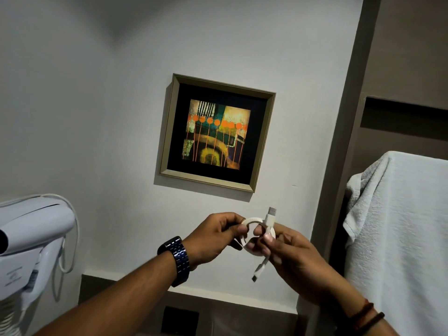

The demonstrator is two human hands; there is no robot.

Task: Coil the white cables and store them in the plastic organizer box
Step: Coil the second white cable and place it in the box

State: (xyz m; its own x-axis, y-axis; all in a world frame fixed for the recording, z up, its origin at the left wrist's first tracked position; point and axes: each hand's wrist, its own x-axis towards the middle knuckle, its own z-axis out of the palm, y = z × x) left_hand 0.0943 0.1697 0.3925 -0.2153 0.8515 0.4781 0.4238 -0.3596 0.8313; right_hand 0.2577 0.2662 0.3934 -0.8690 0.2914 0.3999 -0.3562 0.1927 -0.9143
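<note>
A white cable [252, 221] is wound into a small tight coil held up in front of the wall. My left hand [213, 236], with a dark watch on its wrist, pinches the coil's left side. My right hand [288, 253] grips the right side with fingers through the loop. One USB plug [271, 214] sticks up above the coil; the other plug end [259, 270] hangs down below my right hand. The plastic organizer box is not in view.
A framed painting [215, 133] hangs on the white wall straight ahead. A wall-mounted white hair dryer [31, 231] with its cord is at the left. A white towel [400, 226] hangs at the right beside a brown door frame [339, 141].
</note>
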